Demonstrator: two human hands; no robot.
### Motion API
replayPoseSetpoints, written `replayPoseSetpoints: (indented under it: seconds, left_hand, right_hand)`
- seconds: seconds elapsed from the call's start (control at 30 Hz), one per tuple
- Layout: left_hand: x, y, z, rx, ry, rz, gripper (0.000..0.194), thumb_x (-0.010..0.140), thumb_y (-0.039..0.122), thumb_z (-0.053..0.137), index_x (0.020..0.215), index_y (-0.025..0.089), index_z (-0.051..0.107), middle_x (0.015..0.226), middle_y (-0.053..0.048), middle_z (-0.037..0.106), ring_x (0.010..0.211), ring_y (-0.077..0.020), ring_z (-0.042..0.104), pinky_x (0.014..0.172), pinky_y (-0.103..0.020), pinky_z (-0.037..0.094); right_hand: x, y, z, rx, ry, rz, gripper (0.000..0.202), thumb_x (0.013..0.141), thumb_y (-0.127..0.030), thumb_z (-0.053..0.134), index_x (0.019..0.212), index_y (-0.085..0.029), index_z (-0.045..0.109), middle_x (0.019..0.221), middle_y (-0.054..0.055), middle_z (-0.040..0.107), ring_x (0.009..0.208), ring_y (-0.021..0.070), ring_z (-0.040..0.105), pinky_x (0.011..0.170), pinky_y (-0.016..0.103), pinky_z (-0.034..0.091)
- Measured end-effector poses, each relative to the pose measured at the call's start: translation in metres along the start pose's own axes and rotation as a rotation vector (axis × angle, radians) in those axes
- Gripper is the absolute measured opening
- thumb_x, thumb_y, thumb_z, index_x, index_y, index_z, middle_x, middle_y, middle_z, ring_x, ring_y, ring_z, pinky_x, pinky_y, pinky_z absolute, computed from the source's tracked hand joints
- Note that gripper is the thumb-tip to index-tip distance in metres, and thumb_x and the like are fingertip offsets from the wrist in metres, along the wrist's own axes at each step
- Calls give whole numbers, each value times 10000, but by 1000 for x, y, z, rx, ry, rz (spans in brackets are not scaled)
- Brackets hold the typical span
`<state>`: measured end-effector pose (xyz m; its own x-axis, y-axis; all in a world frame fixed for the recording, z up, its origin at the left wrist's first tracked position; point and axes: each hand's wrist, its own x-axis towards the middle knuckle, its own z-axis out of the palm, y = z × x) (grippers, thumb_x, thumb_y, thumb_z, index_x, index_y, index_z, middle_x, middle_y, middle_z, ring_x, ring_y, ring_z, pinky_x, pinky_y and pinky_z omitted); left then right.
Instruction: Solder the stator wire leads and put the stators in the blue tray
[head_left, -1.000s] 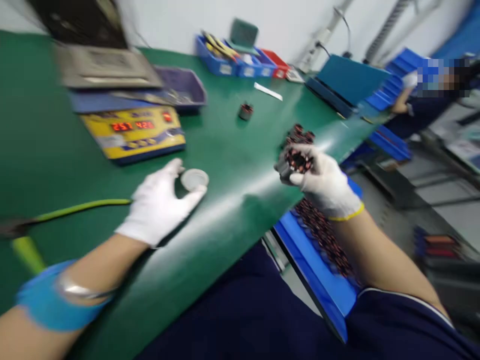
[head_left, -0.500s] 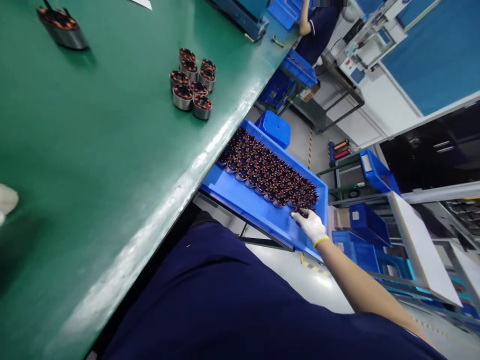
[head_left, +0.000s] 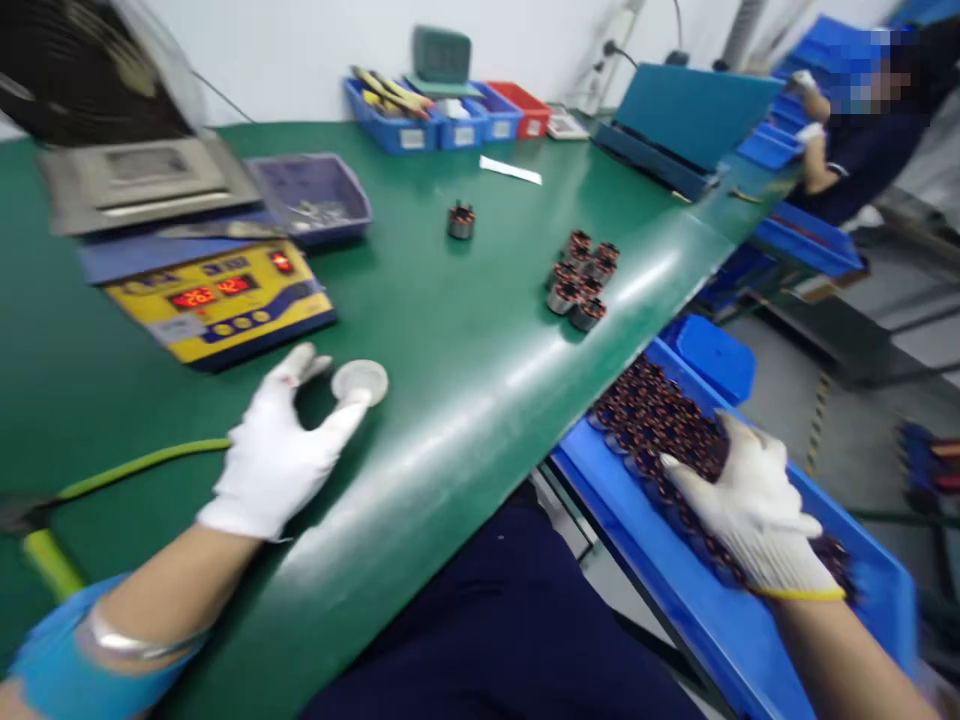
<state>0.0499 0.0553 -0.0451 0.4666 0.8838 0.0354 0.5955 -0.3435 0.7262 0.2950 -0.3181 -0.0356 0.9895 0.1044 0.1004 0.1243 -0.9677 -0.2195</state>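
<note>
My left hand [head_left: 274,450], in a white glove, lies over the green table with thumb and fingers spread. Its thumb tip touches a small round whitish disc [head_left: 358,377]. My right hand [head_left: 757,500], also gloved and blurred, is above a blue tray [head_left: 637,540] packed with dark, copper-wound motor stators [head_left: 652,410]. Between its thumb and forefinger there appears to be one stator, partly hidden. On the table, a cluster of several stators [head_left: 581,285] stands near the edge. Farther back a single stator [head_left: 460,220] stands upright with wire ends pointing up.
Left of the hands are green-handled pliers [head_left: 52,560] and a yellow-blue device [head_left: 225,300] with red digits. Behind are a purple bin [head_left: 315,195], blue bins of tools [head_left: 397,120] and a red bin [head_left: 521,105]. Another person [head_left: 862,130] works at the far right.
The view has swung left, bringing my left hand and the device fully into sight. My right hand has moved from the tray's near end up over its stators.
</note>
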Motion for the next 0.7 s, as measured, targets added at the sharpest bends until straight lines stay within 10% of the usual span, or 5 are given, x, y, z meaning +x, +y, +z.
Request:
replayPoseSetpoints:
  seconds: [0.17,0.37,0.5,0.7]
  left_hand:
    - [1,-10,4,-163,63,38,768,810,551,701,1461,183,524,1422,-118,661,1366,-320,591,1234,-525,400]
    - [0,-13,3,-272,90,66,745,818,564,682,1425,154,547,1408,-169,659,1326,-313,623,1193,-519,452]
    - [2,-9,-2,-260,51,68,696,812,565,678,1364,150,595,1399,-163,665,1329,-327,615,1184,-547,454]
    - [-11,6,-3,-480,143,92,636,763,545,742,1256,158,629,1164,-139,749,874,-246,740,775,-420,630]
  right_hand:
    - [60,-205,27,435,-46,-870,940,745,-560,691,1568,-277,336,1493,161,449,1194,361,631,1146,535,485]
    - [122,-379,71,251,-191,-664,748,820,-387,718,1498,-198,467,1512,220,421,1283,418,574,1098,605,455]
    - [128,-397,83,294,-226,-595,534,864,-370,686,1320,-109,585,1360,266,526,1200,400,629,1051,601,486]
    - [77,-334,72,434,-378,-782,278,864,-372,688,1054,-176,633,1081,112,711,1024,259,688,990,452,562]
